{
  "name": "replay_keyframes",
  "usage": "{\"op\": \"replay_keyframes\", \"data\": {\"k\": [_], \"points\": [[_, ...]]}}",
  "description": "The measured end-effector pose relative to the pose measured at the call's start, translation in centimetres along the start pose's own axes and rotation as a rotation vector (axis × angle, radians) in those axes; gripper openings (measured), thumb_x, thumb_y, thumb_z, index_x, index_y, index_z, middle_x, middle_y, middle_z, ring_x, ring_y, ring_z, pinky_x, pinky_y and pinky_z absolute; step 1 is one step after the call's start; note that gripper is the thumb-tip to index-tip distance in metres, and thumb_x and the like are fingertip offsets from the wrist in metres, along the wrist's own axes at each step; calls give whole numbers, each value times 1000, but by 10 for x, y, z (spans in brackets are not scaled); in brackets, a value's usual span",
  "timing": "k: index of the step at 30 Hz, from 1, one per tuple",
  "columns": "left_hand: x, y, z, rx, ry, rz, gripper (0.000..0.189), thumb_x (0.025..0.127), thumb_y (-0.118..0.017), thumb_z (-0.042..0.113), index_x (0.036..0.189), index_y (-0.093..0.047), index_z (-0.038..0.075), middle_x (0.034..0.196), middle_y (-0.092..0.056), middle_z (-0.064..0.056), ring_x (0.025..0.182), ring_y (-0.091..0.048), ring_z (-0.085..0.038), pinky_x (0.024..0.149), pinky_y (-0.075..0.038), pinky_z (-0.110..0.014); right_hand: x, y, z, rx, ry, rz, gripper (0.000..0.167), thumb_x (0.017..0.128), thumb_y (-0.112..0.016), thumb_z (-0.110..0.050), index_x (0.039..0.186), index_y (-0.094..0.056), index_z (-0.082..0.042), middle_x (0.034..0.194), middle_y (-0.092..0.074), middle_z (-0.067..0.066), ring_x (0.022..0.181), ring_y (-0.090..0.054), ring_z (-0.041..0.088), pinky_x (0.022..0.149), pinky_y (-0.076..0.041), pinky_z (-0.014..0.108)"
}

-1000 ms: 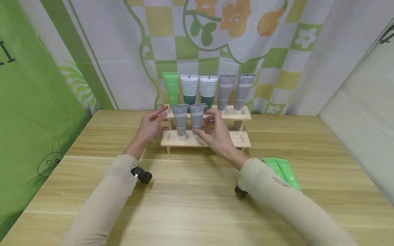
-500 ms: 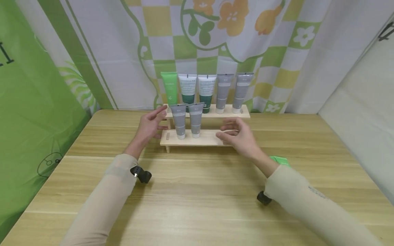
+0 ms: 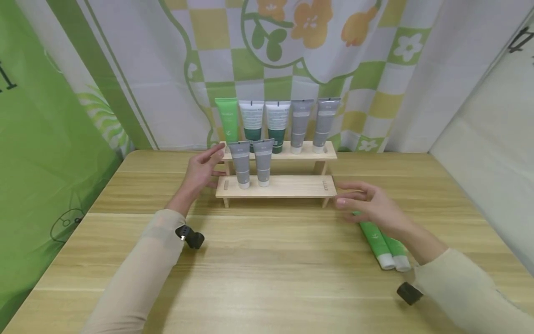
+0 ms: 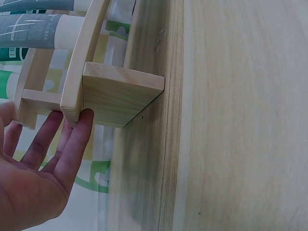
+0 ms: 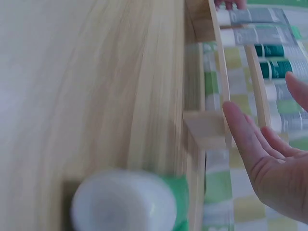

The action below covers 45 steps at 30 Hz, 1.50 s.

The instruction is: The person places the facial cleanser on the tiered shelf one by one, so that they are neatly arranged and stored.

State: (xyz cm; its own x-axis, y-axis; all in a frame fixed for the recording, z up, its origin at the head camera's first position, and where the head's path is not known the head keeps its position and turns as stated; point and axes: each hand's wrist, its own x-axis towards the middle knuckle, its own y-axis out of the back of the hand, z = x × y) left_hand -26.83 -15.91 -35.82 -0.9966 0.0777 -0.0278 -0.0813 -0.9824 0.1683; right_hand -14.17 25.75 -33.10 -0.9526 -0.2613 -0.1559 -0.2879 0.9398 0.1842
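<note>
My left hand [image 3: 199, 171] touches the left end of a two-tier wooden stand, its extended fingertips against the boards in the left wrist view. My right hand [image 3: 372, 205] is at the right end of the lower tier [image 3: 292, 187], fingers fairly straight and holding nothing. Two grey squeeze tubes [image 3: 263, 161] stand cap-down on the left half of that tier. Along the upper tier [image 3: 308, 155] stand a green tube [image 3: 227, 119], two white-and-dark-green tubes [image 3: 277, 119] and two grey tubes [image 3: 326, 123]. Below my right hand lie two green tubes [image 3: 374, 241], partly hidden by it.
The stand is near the back edge of the wooden table [image 3: 258, 278]. A patterned curtain [image 3: 250, 65] hangs close behind it. Green cloth [image 3: 50, 139] borders the left side and a pale wall [image 3: 492, 139] the right. A white tube cap [image 5: 115, 202] looms near the right wrist camera.
My right hand has moved away from the front grey tubes, rightward along the lower tier to beyond its right end. My left hand has stayed at the stand's left end.
</note>
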Motion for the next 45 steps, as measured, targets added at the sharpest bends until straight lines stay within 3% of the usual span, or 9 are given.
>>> {"op": "replay_keyframes", "data": {"k": [7,12,18,29,31,33,38,41,45], "points": [[-1,1,-1,4,-6,-3,51,100,-58,49,148,-52,31,143,-53,-17,104,-67,-43,67,-62,-47,-26,34,13,30,-18,-58,59,104,-57,-15,150,-29,8,140,-53,28,115,-65,29,92,-54,54],[0,1,-1,7,-14,-9,51,101,-57,49,148,-52,31,143,-52,-17,104,-67,-43,70,-61,-51,-41,60,26,69,-36,-137,33,108,-48,-13,141,-48,-15,133,-64,6,116,-65,27,92,-56,48],[0,-1,-1,10,-19,-6,50,101,-57,49,148,-52,31,144,-52,-16,103,-68,-42,71,-61,-52,-57,91,43,146,-50,-265,38,110,-37,-9,140,-51,-27,135,-62,3,119,-63,27,94,-55,47],[1,0,-1,10,-7,-4,50,101,-57,49,148,-52,32,142,-52,-18,105,-67,-44,72,-61,-52,-76,127,71,164,-124,-246,39,110,-36,-8,136,-53,-31,130,-65,1,115,-65,26,94,-55,46],[1,0,-1,10,-6,-2,50,101,-57,49,148,-52,32,143,-52,-19,106,-66,-44,72,-61,-52,-78,129,73,150,-144,-230,38,110,-37,-8,138,-52,-28,128,-66,1,114,-65,26,94,-55,47],[1,0,-2,10,-4,-2,50,100,-57,49,148,-52,32,143,-52,-19,107,-66,-45,72,-61,-51,-79,128,74,113,-169,-201,37,109,-40,-9,146,-46,-15,126,-67,1,113,-66,26,93,-55,47],[1,0,-2,9,-4,2,50,101,-57,49,148,-52,32,143,-52,-18,106,-66,-44,71,-61,-51,-78,114,70,-18,-224,-108,66,107,-51,-14,152,-13,14,124,-66,7,107,-68,26,90,-57,48],[0,-1,-1,6,-4,5,50,100,-58,49,147,-53,31,142,-53,-17,105,-67,-45,69,-61,-50,-77,103,66,-78,-230,-81,73,104,-56,-14,151,-10,17,127,-60,22,104,-67,27,87,-58,48],[1,-1,-1,8,-9,9,51,100,-58,49,147,-53,31,142,-53,-17,103,-67,-44,66,-62,-48,-75,90,59,-186,-220,-35,76,99,-65,-15,149,-18,18,127,-53,34,99,-68,29,80,-60,45]]}}
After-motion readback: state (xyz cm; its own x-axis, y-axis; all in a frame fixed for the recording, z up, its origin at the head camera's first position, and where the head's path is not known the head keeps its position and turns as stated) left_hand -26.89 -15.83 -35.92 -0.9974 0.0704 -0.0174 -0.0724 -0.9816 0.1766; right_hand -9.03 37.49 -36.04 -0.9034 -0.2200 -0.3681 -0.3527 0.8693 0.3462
